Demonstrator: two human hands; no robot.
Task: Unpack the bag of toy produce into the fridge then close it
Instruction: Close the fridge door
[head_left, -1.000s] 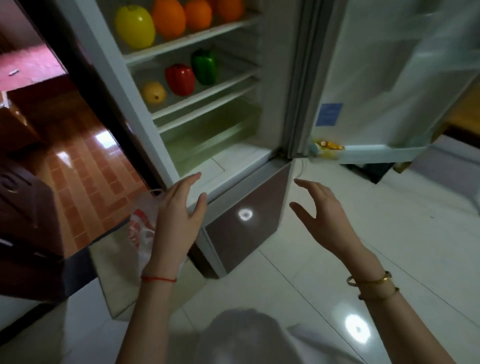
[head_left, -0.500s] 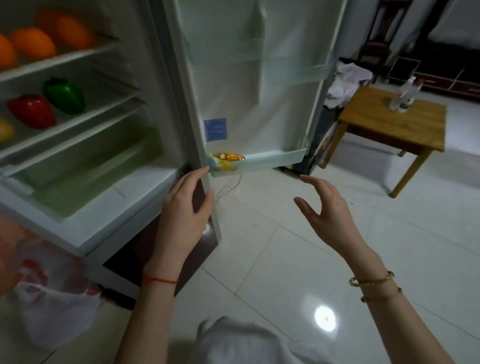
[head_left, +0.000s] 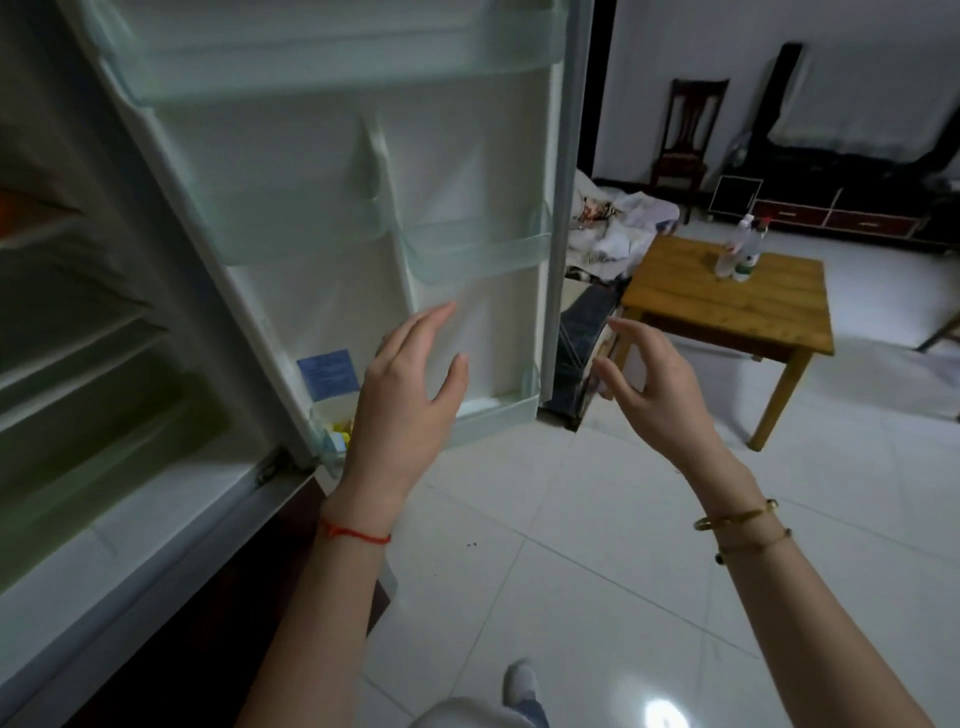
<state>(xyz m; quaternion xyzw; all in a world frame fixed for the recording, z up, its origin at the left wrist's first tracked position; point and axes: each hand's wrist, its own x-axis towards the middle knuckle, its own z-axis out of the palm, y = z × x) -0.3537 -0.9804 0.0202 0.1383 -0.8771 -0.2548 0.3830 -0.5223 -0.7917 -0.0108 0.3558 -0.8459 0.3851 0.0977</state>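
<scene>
With both your left hand (head_left: 410, 384) and right hand (head_left: 657, 387) open and empty, catch the fridge door (head_left: 363, 208) at its outer edge and swing it shut smoothly.

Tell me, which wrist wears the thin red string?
The left hand's wrist, in front of the open fridge door. The right hand's wrist carries two gold bangles instead.

left wrist: thin red string bracelet (head_left: 355, 533) | right wrist: two gold bangles (head_left: 740, 525) | forearms: bare
</scene>
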